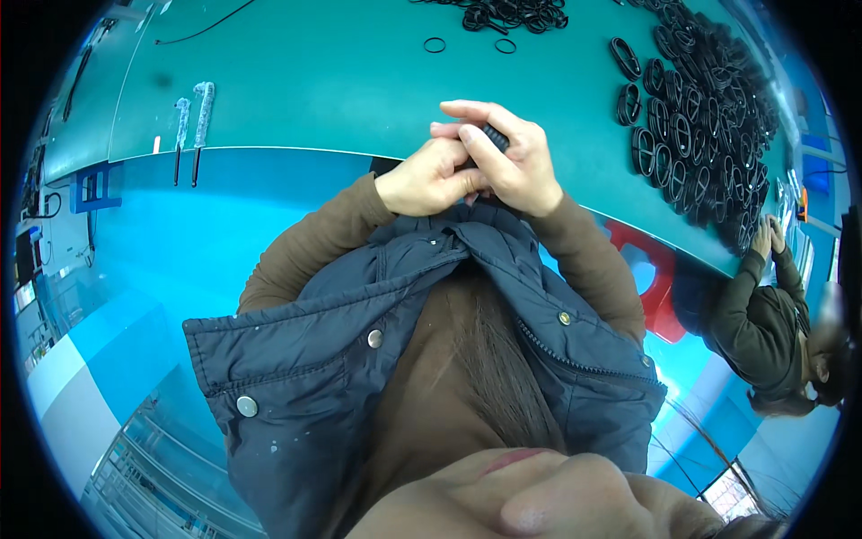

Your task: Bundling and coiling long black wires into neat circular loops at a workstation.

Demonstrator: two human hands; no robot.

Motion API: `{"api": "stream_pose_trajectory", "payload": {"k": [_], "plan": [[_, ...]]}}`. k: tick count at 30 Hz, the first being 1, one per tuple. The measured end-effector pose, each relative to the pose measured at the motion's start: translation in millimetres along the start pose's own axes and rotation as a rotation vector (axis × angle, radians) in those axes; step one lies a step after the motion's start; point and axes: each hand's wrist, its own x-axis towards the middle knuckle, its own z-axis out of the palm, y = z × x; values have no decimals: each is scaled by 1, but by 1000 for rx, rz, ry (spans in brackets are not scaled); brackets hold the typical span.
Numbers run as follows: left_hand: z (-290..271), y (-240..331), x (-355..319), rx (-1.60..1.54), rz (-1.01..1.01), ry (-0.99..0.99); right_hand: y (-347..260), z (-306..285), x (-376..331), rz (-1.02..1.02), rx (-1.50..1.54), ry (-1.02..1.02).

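At the near edge of the green, smooth-topped table (296, 99), a small black, ribbed bundle (496, 136) sits between the person's hands. The right hand (518, 163) curls thumb and fingers around it; the left hand (429, 178) closes on its lower end. Its visible part slants, upper end toward the table's far edge and right side; fingers hide its full long axis. Black coiled cables (687, 126) crowd the table's right side.

Item count
Wearer's hands (528, 169): two. Held black item (495, 137): one. Loose rings (435, 52): two. Tools (203, 117): two. Tabletop (314, 90): one. Coiled cables (709, 108): many, not countable. Co-worker (763, 332): one.
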Motion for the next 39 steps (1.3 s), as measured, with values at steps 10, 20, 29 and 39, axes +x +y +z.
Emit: {"api": "stream_pose_trajectory", "payload": {"k": [10,20,29,39], "plan": [[-56,15,-11,-96,76,241,19,-23,91,-376,-373,92],[-80,11,20,240,314,630,44,-30,97,-197,-605,216],[-60,-11,46,762,473,607,21,-31,50,48,161,145],[-37,-5,43,395,369,617,29,-39,31,61,491,187]]}}
